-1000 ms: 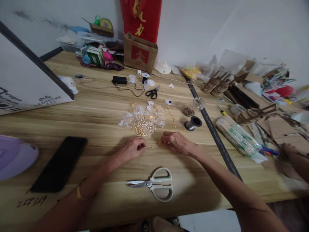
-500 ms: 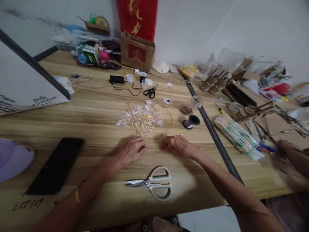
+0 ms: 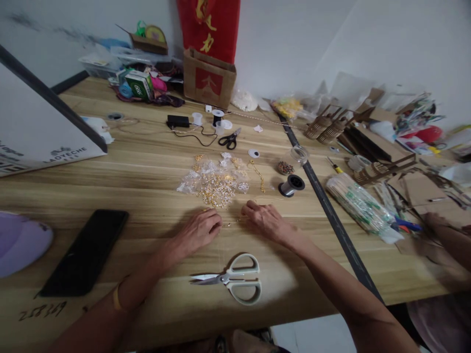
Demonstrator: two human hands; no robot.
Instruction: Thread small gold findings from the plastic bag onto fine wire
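Observation:
My left hand [image 3: 201, 228] rests on the table just below a pile of gold and clear beads [image 3: 219, 190], its fingers curled in a pinch. Whatever lies between its fingertips is too small to make out. To the right of the pile, my right hand [image 3: 264, 221] is closed with its fingertips down at the tabletop; what they hold, if anything, is hidden. A few tiny gold pieces [image 3: 229, 224] lie between the two hands. A short gold chain [image 3: 259, 176] lies beyond my right hand. Light-handled scissors [image 3: 235, 278] lie in front of me, blades pointing left.
A wire spool [image 3: 292, 186] and a jar of dark beads [image 3: 292, 162] stand right of the pile. Black scissors [image 3: 229, 139] lie farther back. A phone [image 3: 85, 252] is at left. Wrapped sticks [image 3: 358, 201] lie at right, near another person's hand [image 3: 436, 220].
My right hand has moved slightly away from me, over the spot where small gold pieces showed near the pile. My left hand has hardly moved.

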